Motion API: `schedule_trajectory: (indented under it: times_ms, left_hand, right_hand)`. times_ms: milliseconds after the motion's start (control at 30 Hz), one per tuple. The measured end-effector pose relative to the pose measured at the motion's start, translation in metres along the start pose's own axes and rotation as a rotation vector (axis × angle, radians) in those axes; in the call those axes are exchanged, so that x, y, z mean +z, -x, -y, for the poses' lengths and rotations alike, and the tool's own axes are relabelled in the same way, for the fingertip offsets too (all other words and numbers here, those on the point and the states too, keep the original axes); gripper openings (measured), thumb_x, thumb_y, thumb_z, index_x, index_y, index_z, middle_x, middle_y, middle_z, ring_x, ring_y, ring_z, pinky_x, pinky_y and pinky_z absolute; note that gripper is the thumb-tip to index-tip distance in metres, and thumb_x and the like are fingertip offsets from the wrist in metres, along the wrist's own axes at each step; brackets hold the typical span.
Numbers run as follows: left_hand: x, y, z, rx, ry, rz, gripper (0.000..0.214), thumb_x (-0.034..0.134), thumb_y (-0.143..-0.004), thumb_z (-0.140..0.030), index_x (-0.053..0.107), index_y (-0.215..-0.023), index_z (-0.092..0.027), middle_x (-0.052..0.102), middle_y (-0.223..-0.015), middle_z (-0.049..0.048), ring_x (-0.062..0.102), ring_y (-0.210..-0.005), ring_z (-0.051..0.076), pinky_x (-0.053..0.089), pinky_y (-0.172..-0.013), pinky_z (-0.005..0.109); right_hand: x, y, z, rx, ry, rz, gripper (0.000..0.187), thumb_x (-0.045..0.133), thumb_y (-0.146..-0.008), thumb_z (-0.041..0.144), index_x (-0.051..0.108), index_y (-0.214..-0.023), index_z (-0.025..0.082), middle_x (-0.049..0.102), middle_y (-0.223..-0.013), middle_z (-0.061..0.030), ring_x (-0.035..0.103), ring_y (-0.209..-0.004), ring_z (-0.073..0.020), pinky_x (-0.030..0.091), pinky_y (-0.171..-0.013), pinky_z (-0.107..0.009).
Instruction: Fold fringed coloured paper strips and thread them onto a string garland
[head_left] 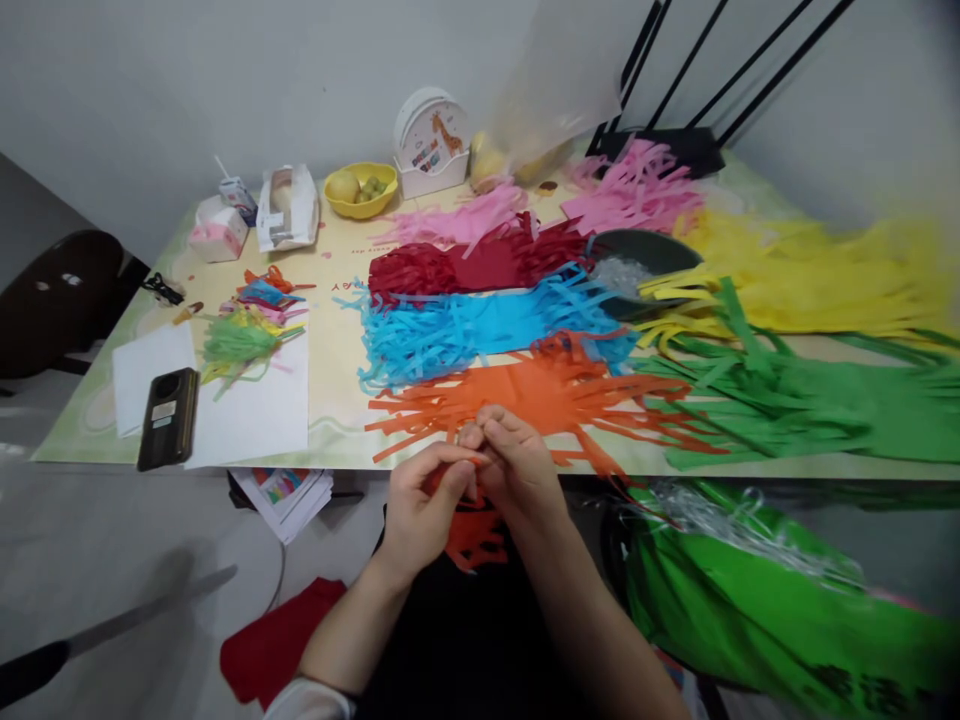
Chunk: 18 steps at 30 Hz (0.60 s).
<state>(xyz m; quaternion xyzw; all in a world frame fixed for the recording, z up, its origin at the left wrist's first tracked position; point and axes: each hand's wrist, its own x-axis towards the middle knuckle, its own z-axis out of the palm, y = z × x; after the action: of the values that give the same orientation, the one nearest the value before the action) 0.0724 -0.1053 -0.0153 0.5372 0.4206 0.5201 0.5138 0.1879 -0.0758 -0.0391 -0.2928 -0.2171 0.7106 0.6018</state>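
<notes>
Both hands meet at the table's front edge, over my lap. My left hand is closed, thumb and fingers pinching a fringed orange paper tassel near its top. Beside it, my right hand pinches the same orange piece, fingertips pressed together. The fringe hangs down below the hands, against dark clothing. Just beyond the hands lies a stack of orange fringed paper. Behind that are blue fringed paper and dark red fringed paper.
Green, yellow and pink fringed paper lie to the right and back. At left are finished-looking small tassels, white paper and a phone. A yellow fruit bowl stands at the wall.
</notes>
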Motion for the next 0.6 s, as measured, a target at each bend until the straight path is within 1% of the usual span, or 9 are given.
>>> schedule_trajectory:
  times_ms: [133,200,300,400,467,600]
  left_hand:
    - [0.001,0.000,-0.002,-0.010,-0.004,0.008,0.018,0.058,-0.090,-0.027,0.072,-0.085,-0.016,0.058,-0.059,-0.0020,0.054,-0.054,0.009,0.046,-0.057,0.020]
    - [-0.001,0.000,-0.003,-0.005,-0.005,-0.006,0.017,0.059,-0.090,-0.027,0.071,-0.086,-0.016,0.059,-0.059,-0.0021,0.055,-0.055,0.009,0.047,-0.059,0.020]
    - [-0.002,-0.002,-0.002,-0.007,-0.031,-0.075,0.013,0.061,-0.089,-0.025,0.071,-0.087,-0.017,0.063,-0.064,-0.0013,0.059,-0.059,0.009,0.049,-0.063,0.021]
    - [-0.002,-0.006,-0.001,-0.006,-0.067,-0.126,0.009,0.064,-0.087,-0.024,0.068,-0.087,-0.016,0.066,-0.068,-0.0004,0.062,-0.062,0.010,0.050,-0.065,0.021]
    - [-0.001,-0.008,0.000,0.017,-0.108,-0.143,0.008,0.064,-0.087,-0.024,0.066,-0.086,-0.016,0.066,-0.069,-0.0004,0.063,-0.063,0.010,0.050,-0.066,0.021]
    - [0.001,-0.012,0.001,0.069,-0.261,-0.177,0.007,0.063,-0.087,-0.023,0.065,-0.084,-0.017,0.068,-0.074,0.0004,0.064,-0.068,0.011,0.050,-0.069,0.022]
  right_hand:
    - [-0.001,-0.002,-0.004,0.000,-0.026,-0.011,0.023,0.080,-0.070,0.036,0.063,-0.074,0.020,0.059,-0.060,0.0019,0.055,-0.057,-0.0120,0.046,-0.052,-0.022]
    - [-0.003,-0.004,-0.006,0.005,-0.054,-0.005,0.022,0.079,-0.072,0.035,0.062,-0.076,0.021,0.058,-0.062,0.0024,0.055,-0.059,-0.0118,0.046,-0.054,-0.022]
    - [-0.003,-0.006,-0.009,0.015,-0.080,-0.010,0.023,0.080,-0.070,0.035,0.062,-0.076,0.021,0.059,-0.069,0.0017,0.055,-0.065,-0.0118,0.047,-0.057,-0.022]
    - [-0.002,-0.005,-0.009,0.022,-0.080,-0.006,0.023,0.081,-0.069,0.035,0.064,-0.075,0.020,0.059,-0.077,0.0000,0.053,-0.064,-0.0110,0.043,-0.051,-0.021]
    - [0.001,-0.003,-0.009,0.009,-0.073,-0.004,0.021,0.081,-0.068,0.034,0.066,-0.075,0.020,0.057,-0.079,-0.0002,0.051,-0.063,-0.0102,0.041,-0.049,-0.020]
    - [0.004,0.000,-0.008,-0.025,-0.027,-0.009,0.021,0.083,-0.066,0.033,0.068,-0.073,0.019,0.057,-0.079,-0.0005,0.047,-0.061,-0.0089,0.043,-0.055,-0.021]
